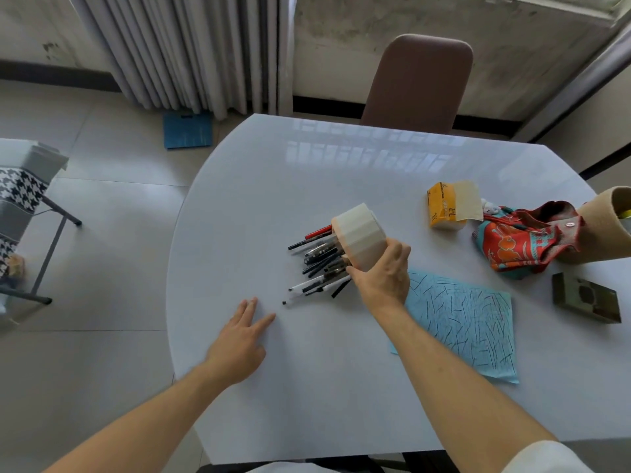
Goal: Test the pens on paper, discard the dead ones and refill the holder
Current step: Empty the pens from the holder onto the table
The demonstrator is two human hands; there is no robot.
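Many pens (319, 264) spill left of right hand (382, 278) | its fingers (397, 254) wrap tipped holder (358, 237), likely to pour pens onto worktop (256, 199) | left hand (239, 339) flat, spread, holding nothing | scribbled paper (467, 322) just right of right fingers

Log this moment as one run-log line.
right hand: tipping holder | pens: spilling onto table | left hand: flat, empty | paper: scribbled
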